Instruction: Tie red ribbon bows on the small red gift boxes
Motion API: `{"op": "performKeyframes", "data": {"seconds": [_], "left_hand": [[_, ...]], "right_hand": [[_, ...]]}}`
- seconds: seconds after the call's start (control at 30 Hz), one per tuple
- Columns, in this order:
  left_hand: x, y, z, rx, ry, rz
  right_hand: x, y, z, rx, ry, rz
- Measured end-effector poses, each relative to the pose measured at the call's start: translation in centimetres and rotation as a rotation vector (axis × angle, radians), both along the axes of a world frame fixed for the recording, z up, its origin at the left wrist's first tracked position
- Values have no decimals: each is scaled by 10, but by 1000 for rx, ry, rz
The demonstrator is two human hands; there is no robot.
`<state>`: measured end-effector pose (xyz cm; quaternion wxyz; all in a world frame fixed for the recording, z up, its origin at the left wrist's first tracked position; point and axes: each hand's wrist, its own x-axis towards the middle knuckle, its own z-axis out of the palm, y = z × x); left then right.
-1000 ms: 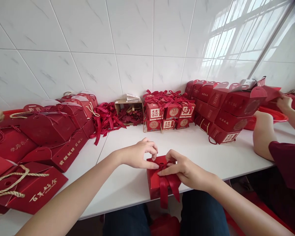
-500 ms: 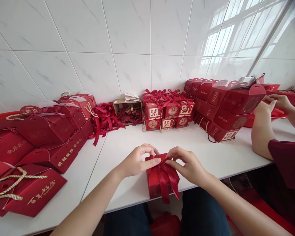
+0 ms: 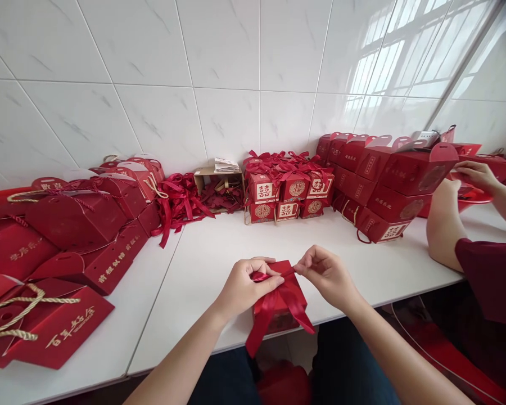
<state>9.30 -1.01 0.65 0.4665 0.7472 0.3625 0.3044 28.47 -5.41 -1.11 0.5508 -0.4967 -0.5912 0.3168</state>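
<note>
A small red gift box [image 3: 297, 279] sits at the table's front edge, between my hands. Across its top runs a shiny red ribbon [image 3: 294, 306], its two tails hanging over the near side. My left hand [image 3: 247, 284] pinches the ribbon over the top of the box, thumb pressed down and a loop poking out by the fingers. Just right of the box, my right hand [image 3: 322, 275] closes thumb and fingertips on a thin part of the ribbon, which is pulled out sideways. The knot is partly covered by my left thumb.
Red boxes with rope handles [image 3: 80, 219] pile up at left. Along the wall are loose ribbons [image 3: 180, 202], a cardboard box [image 3: 219, 188], a stack of ribboned boxes [image 3: 287, 191] and taller stacked boxes [image 3: 375, 180]. A co-worker's arm [image 3: 447, 225] rests at right.
My right hand has drawn a piece of ribbon to the right, away from my left hand. The left hand shifted over the knot, and the ribbon tails spread apart.
</note>
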Motion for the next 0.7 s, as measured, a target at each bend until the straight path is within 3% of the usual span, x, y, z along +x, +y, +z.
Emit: {"op": "performKeyframes", "data": {"seconds": [0.13, 0.23, 0.37, 0.47, 0.7], "left_hand": [[-4, 1, 2, -46, -22, -12], [-10, 1, 9, -64, -31, -100], [-15, 1, 18, -76, 9, -190], [-12, 0, 18, -75, 14, -150], [-4, -1, 6, -61, -33, -38]], "right_hand": [[4, -2, -5, -32, 99, 22], [7, -6, -4, -73, 121, 109], [9, -12, 5, -237, 74, 193], [7, -14, 10, -314, -13, 208], [5, -12, 9, -279, -76, 171]]}}
